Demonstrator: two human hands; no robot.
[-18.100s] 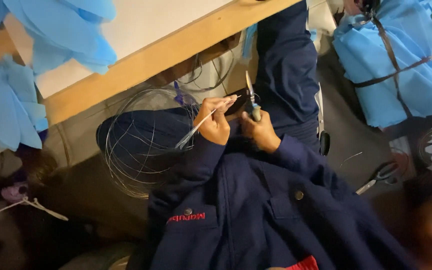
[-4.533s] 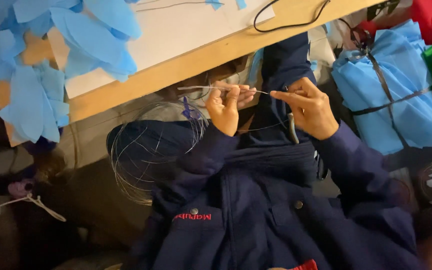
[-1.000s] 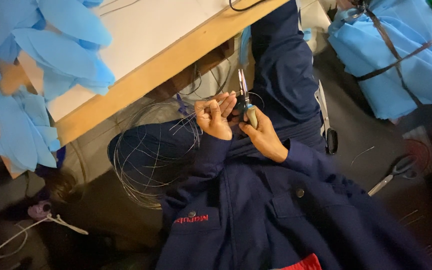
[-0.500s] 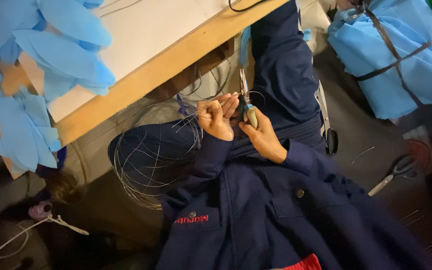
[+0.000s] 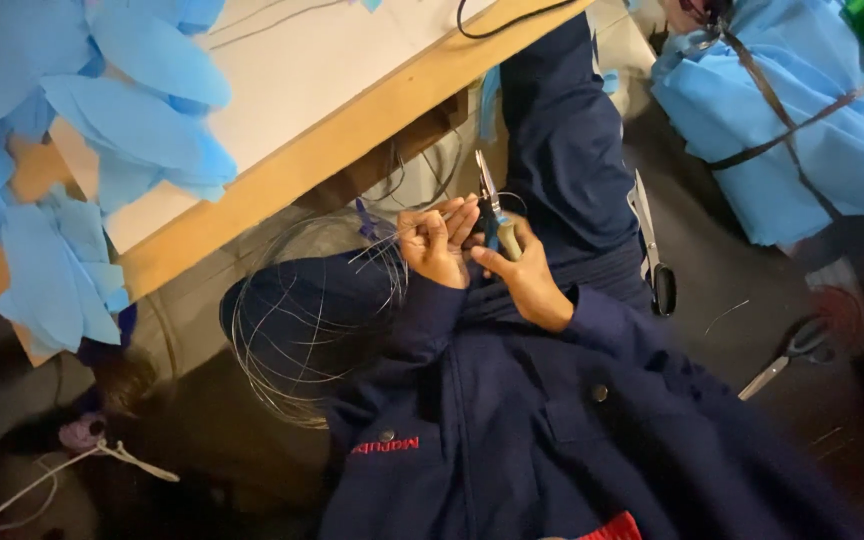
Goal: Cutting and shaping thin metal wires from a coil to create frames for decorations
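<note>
Below the bench [image 5: 282, 170] edge, over the lap of a dark blue work jacket [image 5: 552, 430]:

1. Change noted: half a second back and 1 second back, both hands sat in the same spot with the same grip; 4.5 seconds back they were apart, drawing a wire straight between them. The work appears to have passed from straightening to cutting or bending at 1 point.
2. Left hand [image 5: 437, 240]: fingers curled tight around a thin wire [image 5: 392, 240], pinching it near its end; the strand runs back to the left.
3. Right hand [image 5: 527, 280]: fingers wrapped fully closed on the handles of small pliers [image 5: 495, 215], nose pointing up and away, right beside the left fingertips. Whether the nose bites the wire cannot be told.
4. Coil of wire [image 5: 302, 320]: many loose loops resting on the left knee, feeding toward the left hand.
5. Blue petal-shaped cutouts [image 5: 132, 100]: heaped on the bench, upper left.
6. Scissors [image 5: 652, 250]: lying by the right thigh; a second pair [image 5: 787, 355] on the floor, well apart.
7. Blue cloth bundle [image 5: 802, 130]: strapped, upper right.
</note>
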